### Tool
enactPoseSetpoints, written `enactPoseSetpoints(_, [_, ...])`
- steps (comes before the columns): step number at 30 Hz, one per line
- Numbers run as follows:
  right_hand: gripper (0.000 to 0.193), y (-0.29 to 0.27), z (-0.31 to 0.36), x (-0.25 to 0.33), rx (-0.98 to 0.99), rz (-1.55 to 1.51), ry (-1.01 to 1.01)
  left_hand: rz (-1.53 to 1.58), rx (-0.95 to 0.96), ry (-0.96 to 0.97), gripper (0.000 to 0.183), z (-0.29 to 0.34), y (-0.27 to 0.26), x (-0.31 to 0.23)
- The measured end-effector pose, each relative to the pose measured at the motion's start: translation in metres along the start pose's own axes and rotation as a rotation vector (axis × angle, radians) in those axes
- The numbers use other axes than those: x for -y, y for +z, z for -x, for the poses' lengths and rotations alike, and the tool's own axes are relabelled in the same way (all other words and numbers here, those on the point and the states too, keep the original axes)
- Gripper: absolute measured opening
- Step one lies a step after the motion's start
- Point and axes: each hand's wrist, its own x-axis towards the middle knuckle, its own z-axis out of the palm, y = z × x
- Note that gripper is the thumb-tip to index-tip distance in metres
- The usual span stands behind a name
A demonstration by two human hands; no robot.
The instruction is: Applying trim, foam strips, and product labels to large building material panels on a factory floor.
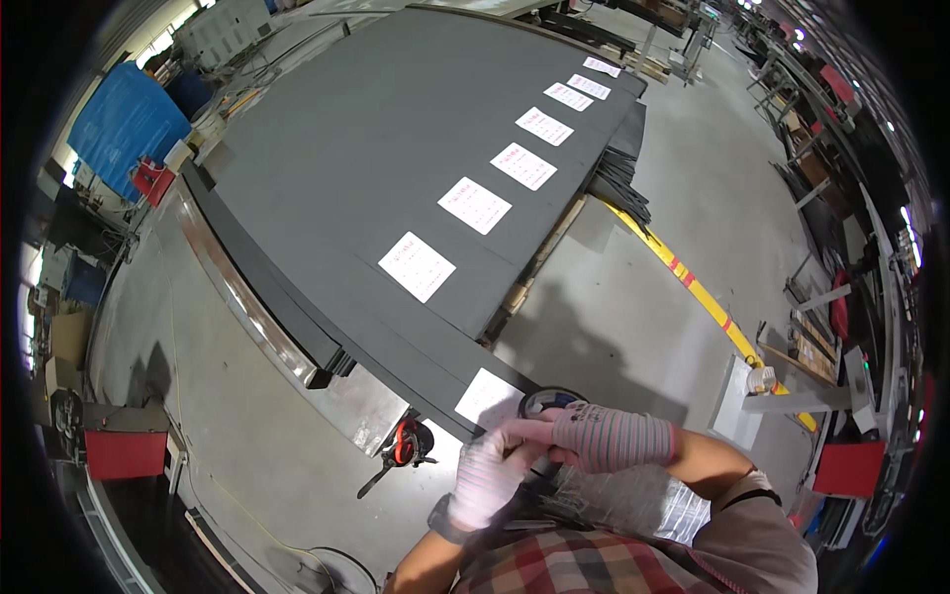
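Note:
My left hand (pixel 485 483), in a pale glove and slightly blurred, is closed, with its fingertips against those of my right hand. My right hand (pixel 612 439), in a striped knit glove, is closed too, with its fingers meeting the left ones. Whatever sits between the fingertips is hidden. Just beyond the right hand shows a dark round roll-like thing (pixel 547 399), partly covered by that hand; I cannot tell whether it is held. A white printed sheet (pixel 488 396) lies on the near end of the dark grey sheets (pixel 307 168), beside my hands.
Several more white printed sheets (pixel 417 265) form a row along the right side of the grey stack. An orange-and-black tool (pixel 404 445) sits left of my hands. A yellow bar with red marks (pixel 683 275) crosses the floor (pixel 584 327) at right. A metal rail (pixel 247 307) runs along the left.

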Motion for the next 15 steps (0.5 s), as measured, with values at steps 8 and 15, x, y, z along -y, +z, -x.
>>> enactPoseSetpoints(8, [0.034,-0.092,-0.014,-0.067,0.238,-0.244,0.040,0.374,-0.031,-0.130,0.016,0.068,-0.091,0.047])
enactPoseSetpoints(15, [0.036,-0.016,-0.085,-0.249,0.220,-0.333,0.330,0.576,0.213,-0.132,0.015,-0.033,-0.015,0.234])
